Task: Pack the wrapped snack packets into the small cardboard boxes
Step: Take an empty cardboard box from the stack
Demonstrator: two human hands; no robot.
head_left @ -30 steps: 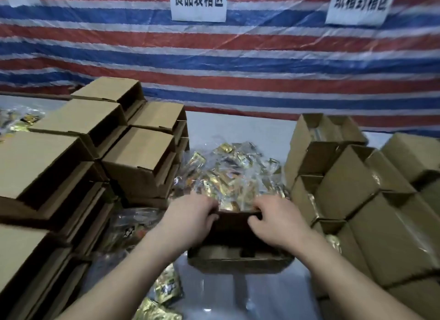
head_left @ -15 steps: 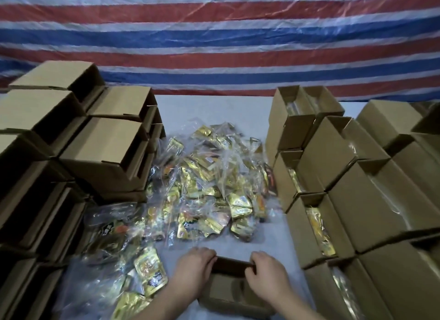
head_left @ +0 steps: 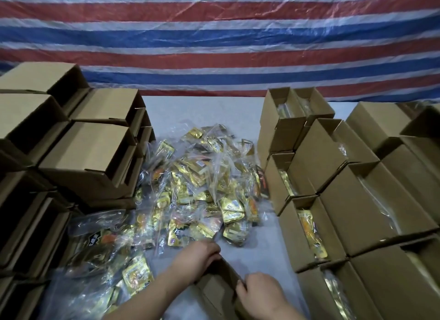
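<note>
both hands hold one small open box (head_left: 220, 287) at the bottom centre of the frame: the left hand (head_left: 198, 256) curls over its far rim, the right hand (head_left: 258, 293) grips its near right edge. just above lies the heap of snack packets (head_left: 200, 191), with empty boxes (head_left: 88, 153) stacked at the left and filled boxes (head_left: 333, 196) at the right.

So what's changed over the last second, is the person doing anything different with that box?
The open box has come down from in front of the packet pile to the table near the person and turned at an angle. The left hand and right hand still grip its rim. The camera tipped downward, so the wall signs left view. The box stacks on both sides and the pile stayed put.
</note>
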